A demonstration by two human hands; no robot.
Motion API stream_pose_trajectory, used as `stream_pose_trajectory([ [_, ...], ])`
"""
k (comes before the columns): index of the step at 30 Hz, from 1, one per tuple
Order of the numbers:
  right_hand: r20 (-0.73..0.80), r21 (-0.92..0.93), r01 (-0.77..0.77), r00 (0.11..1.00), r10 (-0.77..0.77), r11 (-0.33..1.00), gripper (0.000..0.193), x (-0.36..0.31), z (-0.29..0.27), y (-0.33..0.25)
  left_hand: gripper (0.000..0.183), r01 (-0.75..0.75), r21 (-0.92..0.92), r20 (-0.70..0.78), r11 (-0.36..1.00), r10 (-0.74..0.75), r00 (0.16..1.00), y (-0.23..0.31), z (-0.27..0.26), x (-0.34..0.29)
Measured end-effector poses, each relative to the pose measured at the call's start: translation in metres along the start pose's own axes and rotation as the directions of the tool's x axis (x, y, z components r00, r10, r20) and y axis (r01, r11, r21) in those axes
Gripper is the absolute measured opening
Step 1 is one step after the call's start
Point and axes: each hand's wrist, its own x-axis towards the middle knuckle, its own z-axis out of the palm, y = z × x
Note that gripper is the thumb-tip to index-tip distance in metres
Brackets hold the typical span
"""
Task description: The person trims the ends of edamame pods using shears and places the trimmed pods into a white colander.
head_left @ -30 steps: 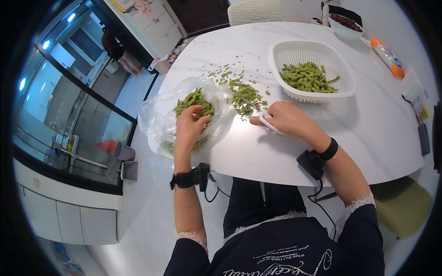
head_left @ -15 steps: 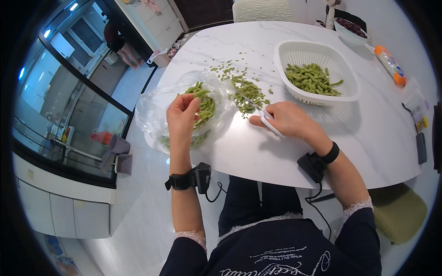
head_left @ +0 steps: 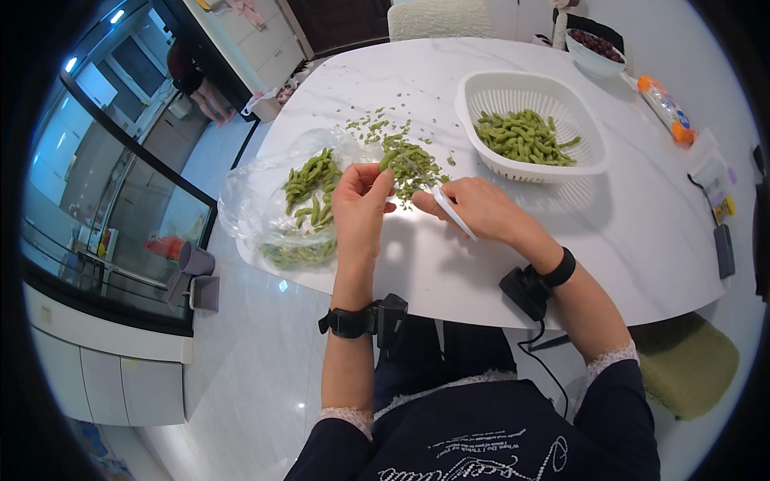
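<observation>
My left hand (head_left: 362, 204) pinches a green edamame pod (head_left: 386, 161) between thumb and fingertips, over the white table. Close on its right, my right hand (head_left: 481, 207) grips scissors (head_left: 454, 212) by their white handles, the blades pointing toward the pod. Whether the blades touch the pod, I cannot make out. Beneath and beyond the hands lies a scatter of small green pod trimmings (head_left: 419, 164). To the left, an open clear plastic bag (head_left: 239, 210) holds many whole pods (head_left: 311, 178). A white slotted basket (head_left: 594, 163) at the right contains more pods (head_left: 523, 138).
A bowl of dark red fruit (head_left: 595, 53) and an orange-and-white packet (head_left: 666, 110) sit along the table's far right. A green chair seat (head_left: 686, 365) is tucked under the right edge. Another person (head_left: 196, 84) stands in the room at the far left.
My left hand has moved right from the bag to the scissors with a pod in its fingers. My right hand keeps its hold on the scissors.
</observation>
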Motion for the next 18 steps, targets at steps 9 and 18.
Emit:
stream_pose_trajectory([
  [9,-0.012,-0.122,0.013,1.000,-0.015,0.992,0.077,-0.001,-0.001,0.001,0.024,-0.045,0.019,0.043,0.999,0.044,0.998,-0.011,-0.008,0.003],
  [18,0.044,-0.113,-0.020,0.999,0.025,0.993,0.074,0.000,-0.005,0.002,0.020,0.021,-0.105,0.076,0.994,-0.013,0.997,-0.026,-0.017,0.006],
])
